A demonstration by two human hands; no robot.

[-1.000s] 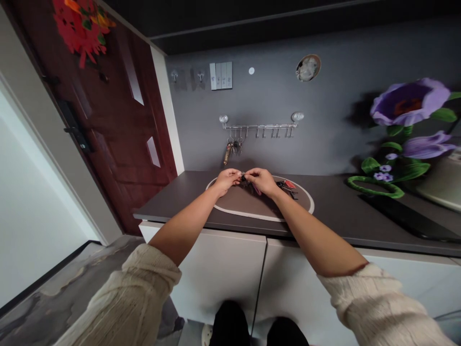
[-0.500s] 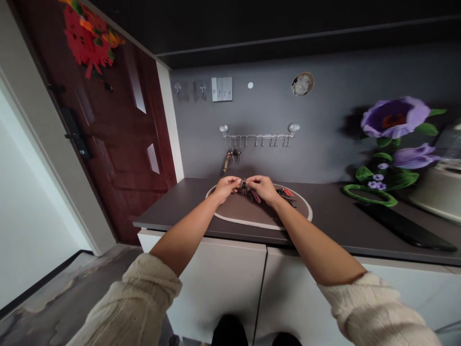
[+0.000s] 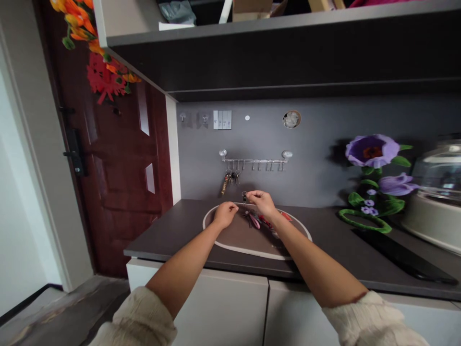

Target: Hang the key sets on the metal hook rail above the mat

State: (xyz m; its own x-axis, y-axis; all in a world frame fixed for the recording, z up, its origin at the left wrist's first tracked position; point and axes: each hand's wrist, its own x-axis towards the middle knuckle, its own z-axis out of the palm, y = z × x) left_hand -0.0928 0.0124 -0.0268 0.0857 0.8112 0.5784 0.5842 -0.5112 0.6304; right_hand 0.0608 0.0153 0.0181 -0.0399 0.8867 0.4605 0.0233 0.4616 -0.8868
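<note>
My right hand (image 3: 262, 203) is raised a little over the mat, its thumb and fingers pinching a key ring (image 3: 245, 196) with small dark pieces hanging from it. Lower and to the left, my left hand (image 3: 226, 215) is closed, fingertips pressed together; whether anything sits between them is hidden. Both hands are above an oval brown mat (image 3: 234, 235) with a pale rim. A pink strap-like item (image 3: 255, 220) lies on the mat among dark bits, and red items (image 3: 286, 216) lie partly behind my right hand.
A clear hook rail (image 3: 255, 161) on the grey wall carries keys (image 3: 234, 178) on its left hooks. Purple flowers (image 3: 372, 151), a black flat object (image 3: 403, 257) and a domed appliance (image 3: 437, 211) stand or lie at right. A shelf (image 3: 288, 62) overhangs the counter.
My hands have parted: the right has lifted the key ring toward the rail, while the left has dropped away from it. The view has tilted upward, showing more of the shelf.
</note>
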